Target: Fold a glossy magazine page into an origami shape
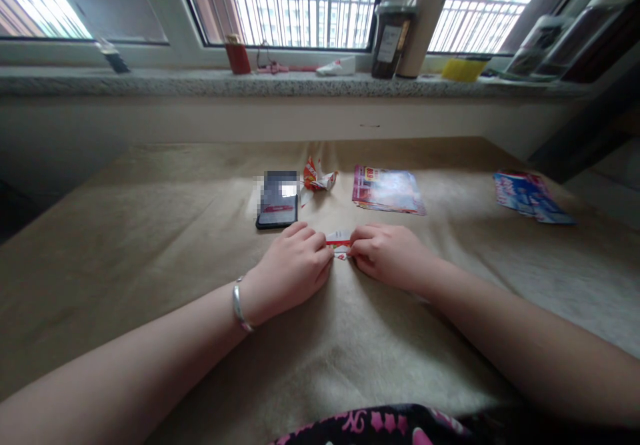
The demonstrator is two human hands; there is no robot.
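Both hands rest on a beige cloth-covered table and pinch a small folded piece of red-and-white printed paper between them. My left hand, with a silver bracelet on its wrist, has its fingers curled onto the paper's left end. My right hand is closed on the paper's right end. Most of the paper is hidden by the fingers.
A dark phone lies just beyond my hands. A folded paper figure sits beside it, then a stack of colourful leaflets, with more leaflets at far right. The windowsill carries a red cup, jars and bottles.
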